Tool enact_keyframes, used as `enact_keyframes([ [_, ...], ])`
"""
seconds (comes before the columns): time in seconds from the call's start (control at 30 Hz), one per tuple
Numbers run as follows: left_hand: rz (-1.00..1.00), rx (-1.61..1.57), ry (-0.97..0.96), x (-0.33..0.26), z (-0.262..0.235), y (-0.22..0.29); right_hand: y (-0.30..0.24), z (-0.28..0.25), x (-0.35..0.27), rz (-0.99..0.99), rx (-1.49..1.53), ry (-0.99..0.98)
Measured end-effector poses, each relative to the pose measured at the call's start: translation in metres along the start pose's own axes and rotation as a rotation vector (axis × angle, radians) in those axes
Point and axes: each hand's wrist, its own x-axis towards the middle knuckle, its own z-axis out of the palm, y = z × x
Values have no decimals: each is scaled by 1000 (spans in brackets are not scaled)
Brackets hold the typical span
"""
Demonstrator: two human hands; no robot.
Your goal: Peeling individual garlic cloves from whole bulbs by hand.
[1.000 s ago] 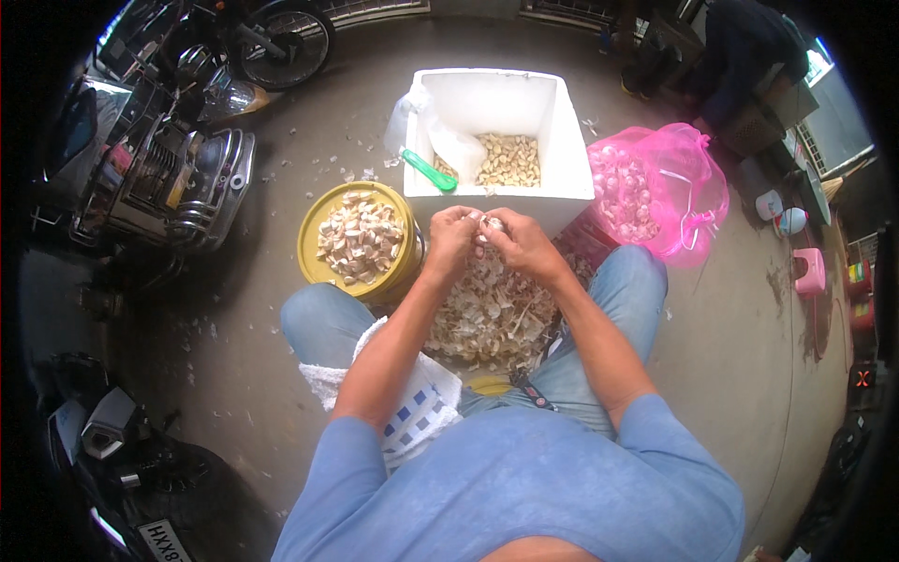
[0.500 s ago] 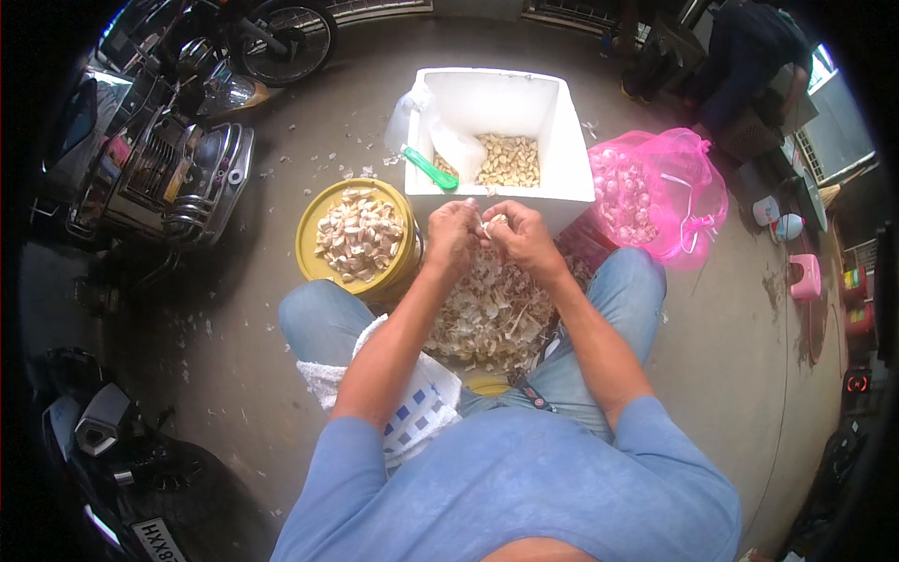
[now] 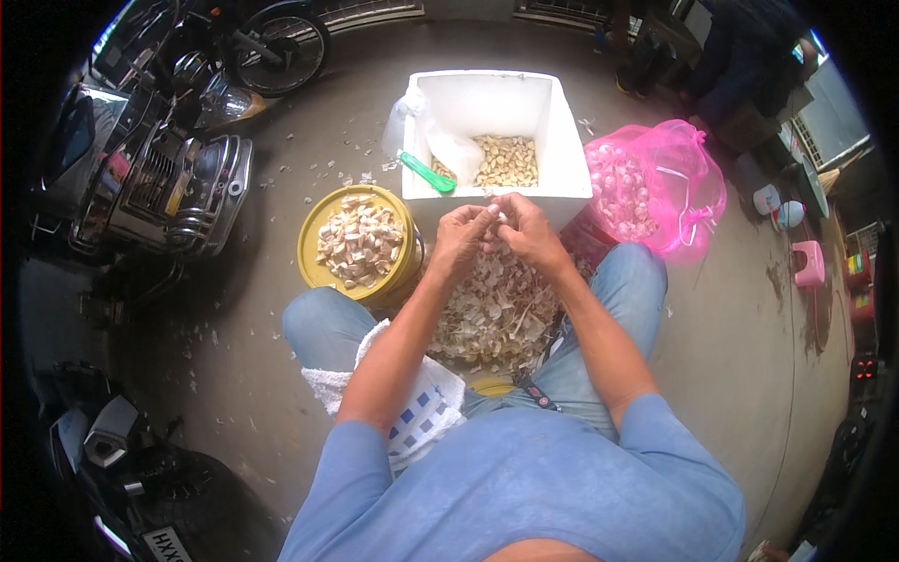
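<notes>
My left hand (image 3: pixel 462 236) and my right hand (image 3: pixel 526 229) meet in front of the white foam box, fingers closed together. Between them is a small pale piece of garlic (image 3: pixel 503 218), mostly hidden by the fingers. Right below lies a big heap of dry garlic skins (image 3: pixel 496 314) between my knees. Unpeeled garlic cloves (image 3: pixel 359 242) are piled on the yellow bucket (image 3: pixel 308 245) to the left of my hands. Inside the foam box (image 3: pixel 568 140) are peeled cloves (image 3: pixel 508 161), a clear plastic bag (image 3: pixel 448 140) hanging over its left wall, and a green-handled tool (image 3: pixel 428 172) resting on its front rim.
A pink mesh sack (image 3: pixel 688 178) of garlic bulbs stands right of the box. A white towel (image 3: pixel 421 412) lies over my left thigh. Motorcycles (image 3: pixel 192 187) line the left side. A pink stool (image 3: pixel 808 263) stands at the right, and another person (image 3: pixel 740 66) is at the far right.
My hands have drawn closer together around the garlic, the fingertips now touching. The whole view has shifted slightly; the containers stay where they were.
</notes>
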Motion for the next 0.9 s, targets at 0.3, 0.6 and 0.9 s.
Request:
enact_keyframes([
  [0.3,30,2,-6,0,0,-13,-20,-12,-6,46,-54,-101],
  [0.6,147,187,58,-6,6,1,-4,-10,-4,171,421,-108],
  [0.9,140,151,64,-4,6,-8,9,9,2,76,117,37],
])
